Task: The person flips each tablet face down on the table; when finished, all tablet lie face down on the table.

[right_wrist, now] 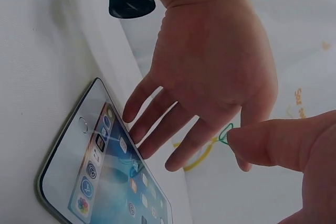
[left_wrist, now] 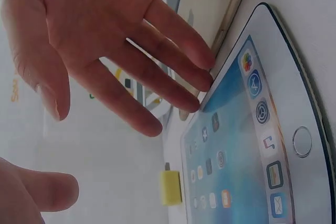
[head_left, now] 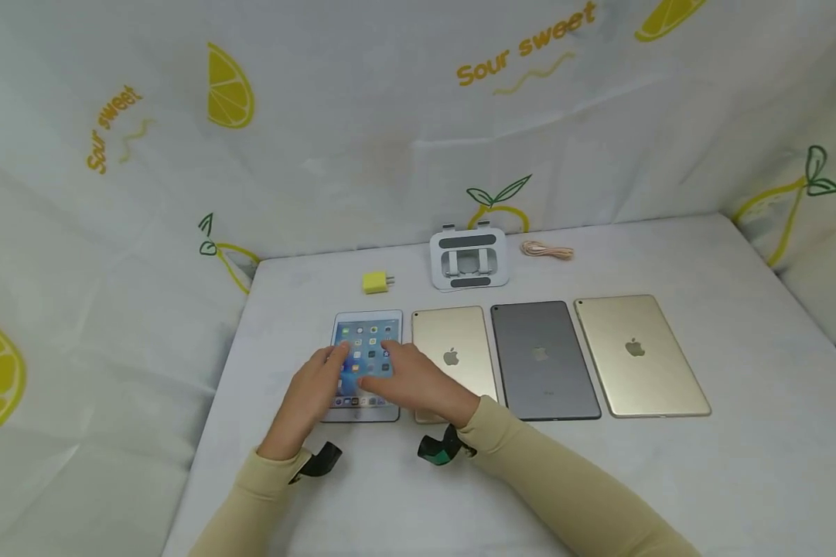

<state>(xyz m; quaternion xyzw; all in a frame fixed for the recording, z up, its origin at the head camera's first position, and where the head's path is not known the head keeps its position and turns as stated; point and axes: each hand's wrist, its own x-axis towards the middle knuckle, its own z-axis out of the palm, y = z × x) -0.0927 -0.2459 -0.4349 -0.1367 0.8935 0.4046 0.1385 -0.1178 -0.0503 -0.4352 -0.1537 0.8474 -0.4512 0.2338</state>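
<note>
A white tablet (head_left: 365, 356) with a lit home screen lies face up at the left end of a row. My left hand (head_left: 312, 393) is over its left edge, and my right hand (head_left: 414, 377) hovers over the right side. In the left wrist view the right hand (left_wrist: 115, 40) has its fingers spread and straight, fingertips close to the screen's side. Seen from the right wrist, the left hand (right_wrist: 205, 72) also has extended fingers, near the tablet's (right_wrist: 113, 166) far edge. Nothing is gripped by either hand.
Right of the lit tablet lie a gold tablet (head_left: 452, 340), a grey tablet (head_left: 544, 363) and a larger gold tablet (head_left: 643, 360), backs up. Behind them are a yellow charger plug (head_left: 374, 282), a white folding stand (head_left: 469, 259) and a coiled pink cable (head_left: 546, 250).
</note>
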